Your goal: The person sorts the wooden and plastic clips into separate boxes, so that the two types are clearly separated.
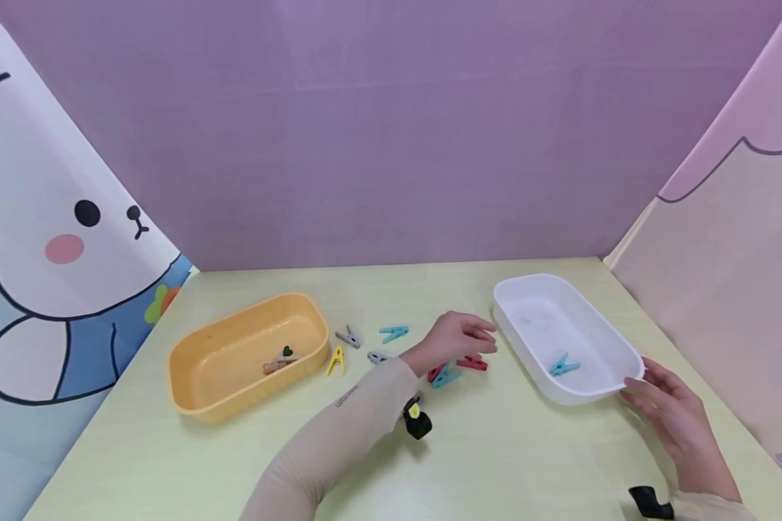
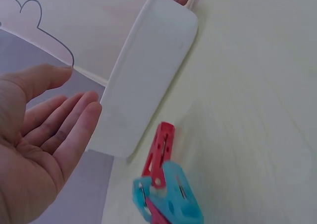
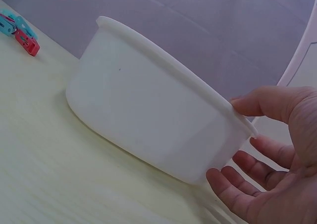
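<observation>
My left hand (image 1: pixel 457 339) hovers over the table beside the left wall of a white plastic tub (image 1: pixel 563 325), its fingers loosely bent and nothing in them. Just below that hand lie a red clothespin (image 1: pixel 473 363) and a light-blue clothespin (image 1: pixel 446 376), with more red showing under the blue one. My right hand (image 1: pixel 676 409) holds the tub's near right corner. In the right wrist view its thumb (image 3: pixel 267 102) presses on the rim, while the fingers curl below it along the outer wall. A blue clothespin (image 1: pixel 564 365) lies inside the tub.
A yellow-orange tub (image 1: pixel 234 334) at the left holds pale clothespins (image 1: pixel 280 362) and a small dark-green piece. Between the tubs lie a grey clothespin (image 1: pixel 348 336), a yellow clothespin (image 1: pixel 336 359) and another blue clothespin (image 1: pixel 394 332). Cloth walls enclose the table's back and sides.
</observation>
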Demonstrator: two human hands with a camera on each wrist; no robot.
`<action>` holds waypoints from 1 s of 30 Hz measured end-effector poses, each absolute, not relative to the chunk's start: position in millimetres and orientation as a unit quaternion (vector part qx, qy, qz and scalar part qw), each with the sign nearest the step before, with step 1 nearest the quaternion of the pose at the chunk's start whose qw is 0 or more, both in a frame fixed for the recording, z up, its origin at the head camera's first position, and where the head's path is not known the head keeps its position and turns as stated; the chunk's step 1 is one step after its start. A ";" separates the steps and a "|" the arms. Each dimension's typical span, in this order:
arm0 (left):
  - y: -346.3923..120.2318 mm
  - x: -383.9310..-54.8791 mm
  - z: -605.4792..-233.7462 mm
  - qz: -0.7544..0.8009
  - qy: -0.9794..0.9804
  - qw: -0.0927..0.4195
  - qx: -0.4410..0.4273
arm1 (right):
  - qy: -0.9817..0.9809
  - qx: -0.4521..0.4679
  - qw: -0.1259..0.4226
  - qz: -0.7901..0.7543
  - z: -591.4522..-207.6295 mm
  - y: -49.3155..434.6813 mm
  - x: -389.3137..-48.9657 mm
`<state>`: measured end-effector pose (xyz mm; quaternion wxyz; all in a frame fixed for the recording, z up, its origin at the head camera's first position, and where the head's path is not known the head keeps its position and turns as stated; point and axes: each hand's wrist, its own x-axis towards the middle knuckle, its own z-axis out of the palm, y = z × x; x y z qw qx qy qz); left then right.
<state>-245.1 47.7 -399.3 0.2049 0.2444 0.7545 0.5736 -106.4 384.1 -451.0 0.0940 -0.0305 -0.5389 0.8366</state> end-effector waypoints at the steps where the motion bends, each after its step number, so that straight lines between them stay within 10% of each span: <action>1: 43.1 -244.1 -400.3 0.570 0.760 0.201 0.239 | -0.537 -0.031 0.093 0.838 -451.0 384.0 -106.3; 30: -85.4 -211.8 -451.2 0.669 0.724 0.144 0.087 | -0.545 -0.055 0.083 0.833 -448.7 384.2 -106.8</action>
